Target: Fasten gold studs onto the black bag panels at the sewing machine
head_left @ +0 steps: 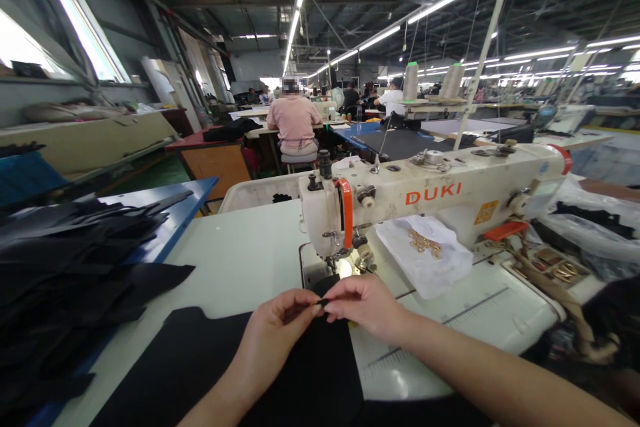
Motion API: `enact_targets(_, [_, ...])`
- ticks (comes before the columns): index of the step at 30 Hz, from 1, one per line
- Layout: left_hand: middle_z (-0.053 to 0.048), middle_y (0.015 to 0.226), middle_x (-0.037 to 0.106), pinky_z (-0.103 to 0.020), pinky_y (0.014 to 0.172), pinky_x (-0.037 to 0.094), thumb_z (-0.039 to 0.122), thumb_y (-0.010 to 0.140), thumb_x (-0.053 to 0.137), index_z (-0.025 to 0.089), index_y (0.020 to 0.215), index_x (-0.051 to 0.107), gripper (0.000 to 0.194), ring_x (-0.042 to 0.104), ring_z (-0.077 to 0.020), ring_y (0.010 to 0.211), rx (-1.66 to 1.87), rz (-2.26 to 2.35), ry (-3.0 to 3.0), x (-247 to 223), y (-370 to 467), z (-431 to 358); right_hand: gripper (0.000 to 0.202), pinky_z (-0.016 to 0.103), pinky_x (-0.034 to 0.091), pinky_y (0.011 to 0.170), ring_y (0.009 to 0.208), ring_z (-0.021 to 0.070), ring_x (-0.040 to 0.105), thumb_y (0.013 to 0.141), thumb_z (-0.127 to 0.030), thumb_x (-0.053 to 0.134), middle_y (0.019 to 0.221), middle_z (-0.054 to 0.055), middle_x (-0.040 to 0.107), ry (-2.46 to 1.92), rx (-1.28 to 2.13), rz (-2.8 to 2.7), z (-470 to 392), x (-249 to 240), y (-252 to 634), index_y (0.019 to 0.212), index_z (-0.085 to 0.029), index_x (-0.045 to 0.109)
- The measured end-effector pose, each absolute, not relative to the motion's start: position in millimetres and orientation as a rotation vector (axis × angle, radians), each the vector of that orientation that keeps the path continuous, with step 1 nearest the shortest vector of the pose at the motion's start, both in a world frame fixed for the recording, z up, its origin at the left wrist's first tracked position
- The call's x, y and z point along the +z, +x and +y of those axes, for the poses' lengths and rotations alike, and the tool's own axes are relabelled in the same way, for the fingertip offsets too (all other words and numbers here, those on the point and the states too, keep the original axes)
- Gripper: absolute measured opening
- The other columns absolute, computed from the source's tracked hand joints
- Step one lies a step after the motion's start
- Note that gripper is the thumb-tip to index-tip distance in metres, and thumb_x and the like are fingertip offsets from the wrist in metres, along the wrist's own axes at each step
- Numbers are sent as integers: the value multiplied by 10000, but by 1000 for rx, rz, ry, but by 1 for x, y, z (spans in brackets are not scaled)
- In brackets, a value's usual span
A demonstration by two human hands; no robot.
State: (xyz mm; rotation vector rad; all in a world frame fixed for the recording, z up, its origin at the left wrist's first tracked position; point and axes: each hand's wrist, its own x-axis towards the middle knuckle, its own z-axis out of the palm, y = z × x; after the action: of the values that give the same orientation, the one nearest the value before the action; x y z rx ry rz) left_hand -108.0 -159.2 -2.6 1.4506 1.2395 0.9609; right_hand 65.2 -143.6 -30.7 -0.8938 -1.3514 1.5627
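Both hands meet just in front of the needle area of a white sewing machine [385, 193]. My left hand [277, 323] and my right hand [367, 303] each pinch a small black piece [324, 302] between thumb and fingertips; its kind is too small to make out. Beneath them a large black fabric panel [210, 353] lies across the pale table, one end reaching to the presser foot. The machine's lamp [345, 268] glows behind my fingers. To the right, gold metal rings or clasps [425, 243] rest on a white plastic bag [400, 260].
Stacked black cut pieces [90, 267] cover the blue table [187, 213] at left. A small tray [560, 267] with metal parts sits at the machine's right end, near clear plastic bags [590, 220]. A person in a pink shirt [295, 120] sits ahead.
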Motion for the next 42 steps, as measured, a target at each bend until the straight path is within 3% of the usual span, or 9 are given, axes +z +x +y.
enact_targets(5, [-6,729,722,-252,723,509,344,633,722,203,729,705,172,655,-177,730,959,1240,1394,-4,-109,-158,94,224,480,580,563,121,626,743,-245,654,581,-21,627,-943,1290,-1578,-148,-23,67,756,-152,660])
enact_targets(10, [-15,693,723,-261,715,520,352,575,767,190,736,704,236,661,-176,699,919,1234,1305,-8,-111,-157,85,203,462,548,561,117,616,790,-206,596,607,-16,618,-1016,1103,-1706,-154,-19,69,762,-168,666])
enact_targets(15, [-24,696,725,-271,717,524,352,587,761,182,743,710,236,666,-183,699,834,1252,1332,-5,-112,-155,64,182,422,477,498,98,578,770,-183,591,578,-35,574,-1084,1177,-1640,-158,-24,67,718,-172,626])
enact_targets(18, [-27,767,735,-297,781,525,384,680,696,201,800,718,220,674,-204,779,794,1251,1459,-2,-113,-154,66,174,404,458,471,83,545,758,-161,580,571,-47,553,-1134,1241,-1595,-163,-24,71,696,-179,592])
enact_targets(23, [-33,1218,631,-383,1045,388,360,806,578,270,1107,654,323,559,-240,1142,819,1232,1984,-10,-115,-157,108,178,382,442,428,74,489,733,-140,576,520,-61,525,-1191,1409,-1539,-172,-17,92,636,-183,555])
enact_targets(26, [-36,1342,533,-406,1098,318,346,861,506,266,1240,565,392,473,-230,1244,676,1229,2240,-16,-114,-161,123,173,359,416,407,74,467,736,-135,570,469,-63,510,-1282,1455,-1540,-174,-14,106,620,-176,559])
enact_targets(34, [-42,1363,511,-375,1106,309,322,900,426,238,1264,531,389,454,-197,1262,604,1367,2353,-20,-114,-169,173,163,366,371,391,79,536,749,-99,539,484,-42,572,-1394,1522,-1548,-151,-6,89,588,-160,553])
enact_targets(42, [-62,1357,513,-384,1070,348,358,894,425,234,1355,369,481,476,-216,1245,602,1440,2264,-20,-114,-170,211,162,371,344,362,91,549,725,-60,539,450,-30,579,-1467,1553,-1573,-122,-1,60,540,-161,530])
